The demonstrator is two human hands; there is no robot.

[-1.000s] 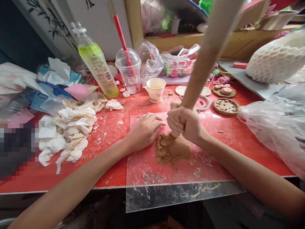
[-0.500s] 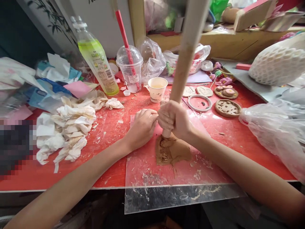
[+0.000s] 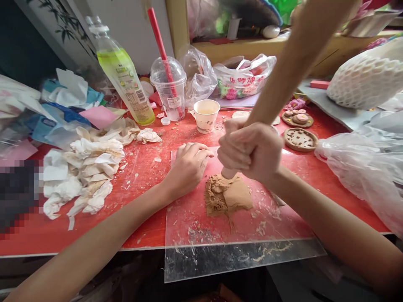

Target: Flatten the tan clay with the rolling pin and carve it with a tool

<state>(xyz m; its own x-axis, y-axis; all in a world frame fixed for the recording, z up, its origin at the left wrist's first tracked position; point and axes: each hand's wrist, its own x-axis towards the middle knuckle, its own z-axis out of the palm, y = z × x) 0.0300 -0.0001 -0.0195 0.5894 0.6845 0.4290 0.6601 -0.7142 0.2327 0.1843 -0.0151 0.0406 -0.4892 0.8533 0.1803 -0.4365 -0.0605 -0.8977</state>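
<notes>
My right hand (image 3: 252, 153) is wrapped round a thick wooden rolling pin (image 3: 291, 71), which slants up and to the right. Its lower end is just above or at the back edge of a slab of brown clay (image 3: 229, 195); I cannot tell whether they touch. Rough and crumbled on its left, the clay looks smoother on its right. It lies on a clear plastic sheet (image 3: 195, 226) marked with dried clay. Left of the clay, my left hand (image 3: 189, 167) rests palm down on the sheet, fingers stretched and slightly bent, holding nothing.
Crumpled tissues (image 3: 94, 159) cover the left of the red table (image 3: 141, 226). Behind stand a bottle of green drink (image 3: 126, 84), a plastic cup with a red straw (image 3: 170, 88) and a paper cup (image 3: 206, 117). Round clay pieces (image 3: 300, 139) and plastic bags (image 3: 362, 163) lie right.
My right hand has lifted the rolling pin and tilted its top to the right. More of the clay's rough back part shows. My left hand stays nearly in place.
</notes>
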